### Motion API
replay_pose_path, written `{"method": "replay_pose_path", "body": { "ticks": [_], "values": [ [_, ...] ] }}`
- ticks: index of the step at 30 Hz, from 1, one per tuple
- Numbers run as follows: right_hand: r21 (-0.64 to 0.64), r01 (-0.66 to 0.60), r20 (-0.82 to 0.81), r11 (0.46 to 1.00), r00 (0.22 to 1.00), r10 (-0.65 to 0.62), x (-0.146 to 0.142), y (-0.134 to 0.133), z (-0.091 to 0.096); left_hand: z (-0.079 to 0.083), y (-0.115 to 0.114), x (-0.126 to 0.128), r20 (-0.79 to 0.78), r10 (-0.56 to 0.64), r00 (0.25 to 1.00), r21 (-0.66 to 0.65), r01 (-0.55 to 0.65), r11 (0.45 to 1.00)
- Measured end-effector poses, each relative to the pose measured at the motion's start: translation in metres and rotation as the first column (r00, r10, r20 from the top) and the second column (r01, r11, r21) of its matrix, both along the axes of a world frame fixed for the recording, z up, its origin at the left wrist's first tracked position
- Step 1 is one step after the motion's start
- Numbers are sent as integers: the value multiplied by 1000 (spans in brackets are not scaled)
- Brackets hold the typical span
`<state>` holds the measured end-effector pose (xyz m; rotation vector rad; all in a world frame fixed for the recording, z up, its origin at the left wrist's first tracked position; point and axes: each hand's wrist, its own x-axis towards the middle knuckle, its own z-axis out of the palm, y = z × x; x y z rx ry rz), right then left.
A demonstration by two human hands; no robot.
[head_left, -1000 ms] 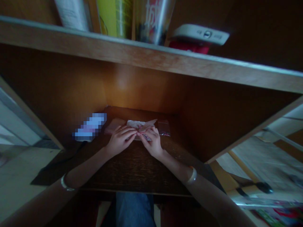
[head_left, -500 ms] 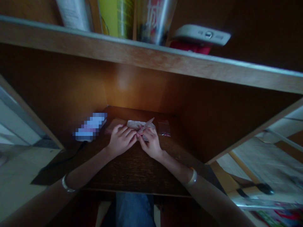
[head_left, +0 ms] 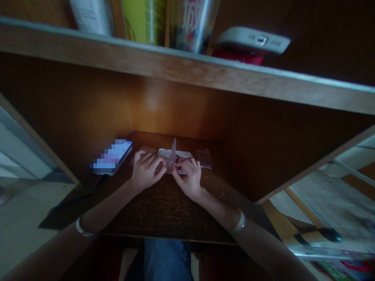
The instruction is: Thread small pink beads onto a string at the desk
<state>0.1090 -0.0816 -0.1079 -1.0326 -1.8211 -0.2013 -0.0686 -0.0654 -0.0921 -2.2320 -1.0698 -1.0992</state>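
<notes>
A pale, semi-translucent pointed strip (head_left: 173,150) is held upright at the middle of the desk (head_left: 164,210), its base set against a white paper sheet (head_left: 175,155) that is flecked with pink and dark red. The strip's material cannot be told. Its lower end is gripped narrowly by the fingers (head_left: 182,167) of the right hand (head_left: 187,179), while the curled fingers (head_left: 155,166) of the left hand (head_left: 146,171) are kept close beside it, though contact with the strip cannot be made out. The left hand is placed over the edge of a flat brown piece (head_left: 146,148), which lies partly under it and just left of the sheet. A small clear bag (head_left: 204,159) with pink contents is laid just right of the sheet, near the right hand. Farther left, a smartphone (head_left: 113,157), its screen pixelated, is lying on the desk with a dark cable (head_left: 98,183) running from it. A pale bangle (head_left: 83,230) is worn on the left forearm and another (head_left: 240,222) on the right, and a wooden shelf (head_left: 187,66) is seen above the desk, carrying a cup (head_left: 193,23) and a white device (head_left: 252,39)
</notes>
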Motion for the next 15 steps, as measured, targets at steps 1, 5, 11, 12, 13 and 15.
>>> {"method": "replay_pose_path", "body": {
  "ticks": [1,5,11,12,13,15],
  "values": [
    [11,11,-13,1000,1000,-11,1,0,0,0,-1,1,-9,-14,1000,3,14,1000],
    [18,23,-24,1000,999,-22,2,1,-1,-2,-5,6,-52,-49,997,18,50,999],
    [21,-39,37,999,999,38,1,-1,-2,-2,-9,8,-45,-42,998,-9,42,999],
    [4,-37,47,999,998,36,1,0,-3,-2,-9,8,-38,-39,998,-7,39,999],
    [-18,-35,52,999,998,36,1,1,-4,-2,-8,8,-37,-37,999,-4,37,999],
    [-76,-59,27,995,998,61,1,4,-8,-3,-7,8,-62,-40,997,0,40,999]
  ]
}}
